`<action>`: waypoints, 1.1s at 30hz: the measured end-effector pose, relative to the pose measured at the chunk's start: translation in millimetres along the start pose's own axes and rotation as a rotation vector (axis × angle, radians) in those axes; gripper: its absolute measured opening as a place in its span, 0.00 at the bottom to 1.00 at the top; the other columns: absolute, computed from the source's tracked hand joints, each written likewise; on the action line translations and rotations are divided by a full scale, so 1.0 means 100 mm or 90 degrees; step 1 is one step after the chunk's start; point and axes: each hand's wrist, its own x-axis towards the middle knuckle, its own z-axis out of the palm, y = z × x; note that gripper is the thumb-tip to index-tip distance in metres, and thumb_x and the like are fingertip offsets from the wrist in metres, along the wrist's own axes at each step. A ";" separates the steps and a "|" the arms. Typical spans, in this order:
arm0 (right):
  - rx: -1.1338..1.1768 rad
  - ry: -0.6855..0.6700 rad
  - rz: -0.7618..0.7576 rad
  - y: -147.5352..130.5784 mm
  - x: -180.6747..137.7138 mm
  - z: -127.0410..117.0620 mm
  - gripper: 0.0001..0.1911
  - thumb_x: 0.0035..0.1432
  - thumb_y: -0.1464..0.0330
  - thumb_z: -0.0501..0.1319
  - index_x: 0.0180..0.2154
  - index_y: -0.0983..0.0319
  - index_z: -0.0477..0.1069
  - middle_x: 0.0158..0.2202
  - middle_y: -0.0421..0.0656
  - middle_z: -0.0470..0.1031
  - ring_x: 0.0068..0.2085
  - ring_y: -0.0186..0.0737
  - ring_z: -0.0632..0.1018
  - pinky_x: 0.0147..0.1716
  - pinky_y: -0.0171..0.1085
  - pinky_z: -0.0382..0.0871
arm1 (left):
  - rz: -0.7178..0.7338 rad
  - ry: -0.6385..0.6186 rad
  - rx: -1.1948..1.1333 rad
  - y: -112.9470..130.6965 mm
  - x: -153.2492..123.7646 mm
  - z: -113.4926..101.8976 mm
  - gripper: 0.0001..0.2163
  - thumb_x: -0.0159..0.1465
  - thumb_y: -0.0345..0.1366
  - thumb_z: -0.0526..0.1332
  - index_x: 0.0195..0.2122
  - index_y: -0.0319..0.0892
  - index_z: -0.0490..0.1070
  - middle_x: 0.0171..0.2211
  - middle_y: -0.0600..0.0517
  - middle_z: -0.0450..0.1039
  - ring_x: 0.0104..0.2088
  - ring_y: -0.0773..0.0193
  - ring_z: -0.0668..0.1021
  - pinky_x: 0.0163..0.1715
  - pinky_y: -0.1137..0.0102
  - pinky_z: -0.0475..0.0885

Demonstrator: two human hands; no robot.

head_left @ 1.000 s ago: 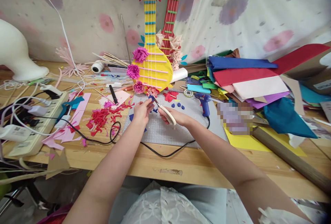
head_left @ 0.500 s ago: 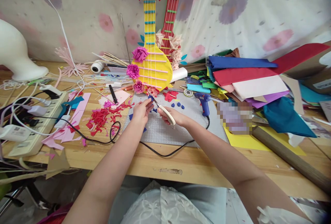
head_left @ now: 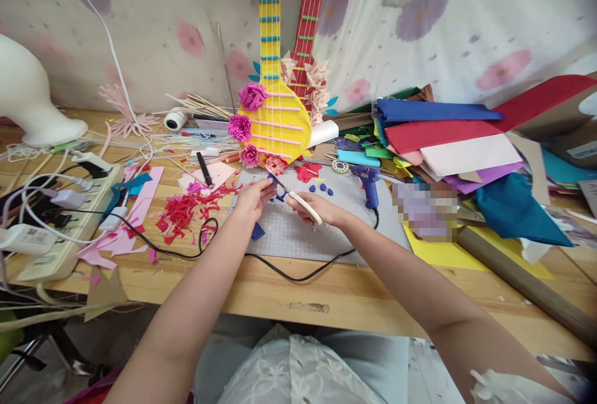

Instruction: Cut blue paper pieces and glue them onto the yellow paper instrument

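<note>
My right hand [head_left: 313, 207] is closed round the white handles of a pair of scissors [head_left: 305, 206], whose blades point up and left. In the fingertips of my left hand [head_left: 254, 197] is a small piece of blue paper [head_left: 271, 177], pinched right at the scissor blades. Both hands are over a grey cutting mat [head_left: 298, 239]. Several small blue paper petals [head_left: 323, 187] lie on the mat beyond my right hand. A folded blue paper piece [head_left: 257, 231] rests near my left wrist.
A yellow paper-covered lute [head_left: 280, 112] with flowers leans at the back. A blue glue gun [head_left: 368, 185] stands right of my hands, its black cord [head_left: 298, 279] looping in front. Red paper scraps [head_left: 184, 214] and a power strip [head_left: 69, 230] lie left; coloured paper stacks [head_left: 448, 137] right.
The scissors have swung slightly, with their handles now lower and further right. Both hands stay at nearly the same spot over the mat.
</note>
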 end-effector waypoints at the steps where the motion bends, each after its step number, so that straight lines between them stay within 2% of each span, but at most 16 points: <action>1: 0.003 -0.009 0.003 0.00 -0.01 -0.01 0.24 0.49 0.47 0.59 0.27 0.59 0.55 0.15 0.31 0.54 0.15 0.27 0.61 0.13 0.30 0.56 | 0.000 -0.005 0.010 0.00 0.00 -0.01 0.06 0.53 0.21 0.59 0.22 0.36 0.67 0.20 0.52 0.73 0.24 0.68 0.77 0.32 0.71 0.73; 8: -0.012 -0.102 -0.017 -0.06 -0.13 -0.05 0.25 0.51 0.45 0.56 0.28 0.59 0.53 0.18 0.32 0.57 0.18 0.27 0.64 0.14 0.29 0.59 | 0.018 -0.045 0.050 -0.02 0.00 -0.04 0.06 0.50 0.21 0.61 0.24 0.36 0.66 0.22 0.50 0.74 0.25 0.66 0.78 0.37 0.66 0.73; 18: -0.031 -0.091 -0.045 0.00 -0.10 -0.06 0.27 0.49 0.42 0.55 0.28 0.59 0.53 0.19 0.32 0.56 0.18 0.27 0.63 0.15 0.30 0.59 | 0.005 -0.056 0.092 0.03 -0.03 -0.01 0.11 0.49 0.18 0.60 0.22 0.39 0.60 0.19 0.50 0.73 0.24 0.63 0.78 0.38 0.63 0.73; 33: 0.031 -0.095 -0.019 0.01 -0.14 -0.09 0.27 0.45 0.46 0.62 0.28 0.60 0.55 0.16 0.29 0.54 0.16 0.25 0.60 0.14 0.29 0.58 | -0.005 -0.089 0.130 0.09 -0.05 -0.03 0.16 0.48 0.16 0.59 0.23 0.42 0.54 0.18 0.52 0.72 0.22 0.63 0.78 0.38 0.62 0.73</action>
